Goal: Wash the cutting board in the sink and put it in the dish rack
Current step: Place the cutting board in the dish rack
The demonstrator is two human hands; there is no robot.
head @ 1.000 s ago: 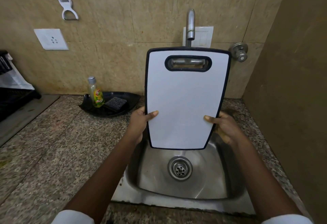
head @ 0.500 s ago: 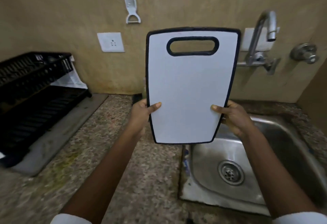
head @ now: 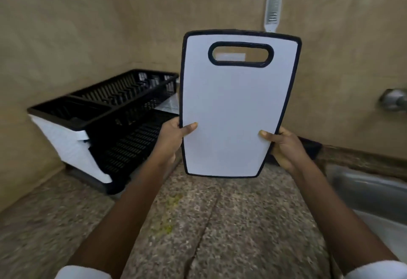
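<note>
- No brand, label or writing can be read on anything in view; the face of the board is plain.
- The white plastic cutting board with a dark rim [head: 233,111] is held up in the air in front of the tiled wall, above the speckled granite tabletop [head: 198,223], touching neither.
- Its long axis runs up and down, nearly upright, with the top leaning slightly to the right. The end with the oval, dark-edged handle slot points up; the narrower rounded end points down toward the tabletop. The broad white face is turned to the camera.
- The left hand [head: 170,140] is clamped on the board's lower left edge, thumb pressed across the white face and the fingers hidden behind.
- The right hand [head: 286,148] is clamped on the lower right edge in the same way, thumb on the front.
- The two hands are apart, one at each side of the board, with white sleeve cuffs showing at the bottom corners.
- The black slatted plastic dish rack [head: 114,111] stands on the tabletop to the left of the board, against the wall, with a white panel on its near side.
- The stainless steel sink [head: 374,192] shows at the right edge, below and to the right of the board.
- A white handheld grater [head: 273,7] hangs on the wall just above the board's top right corner.
</note>
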